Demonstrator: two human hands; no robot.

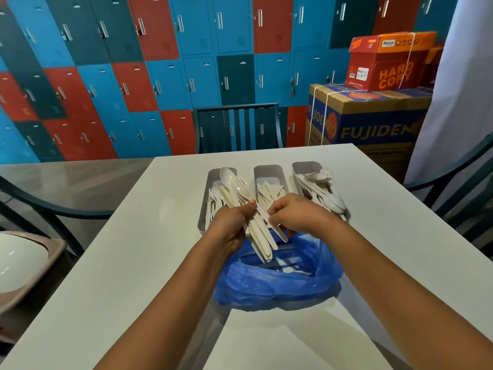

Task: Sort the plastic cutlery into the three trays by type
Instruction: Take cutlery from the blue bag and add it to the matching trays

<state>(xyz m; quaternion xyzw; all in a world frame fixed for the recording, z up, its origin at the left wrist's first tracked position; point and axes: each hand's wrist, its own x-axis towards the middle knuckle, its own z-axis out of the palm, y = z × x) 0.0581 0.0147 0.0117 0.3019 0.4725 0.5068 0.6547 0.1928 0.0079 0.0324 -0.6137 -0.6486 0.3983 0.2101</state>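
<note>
My left hand (231, 222) grips a mixed bundle of cream plastic cutlery (260, 236), heads up over the left tray and handles pointing down over a blue plastic bag (277, 279). My right hand (296, 213) pinches one handle in that bundle. Three grey trays stand side by side on the white table: the left tray (202, 206) holds forks, the middle tray (269, 172) holds knives, the right tray (306, 166) holds spoons. More cutlery lies inside the bag.
The white table (160, 236) stretches toward me. A dark chair (237, 126) stands at its far edge, others at both sides. Cardboard boxes (373, 121) are stacked at the back right before coloured lockers. A bin (24, 263) sits low at left.
</note>
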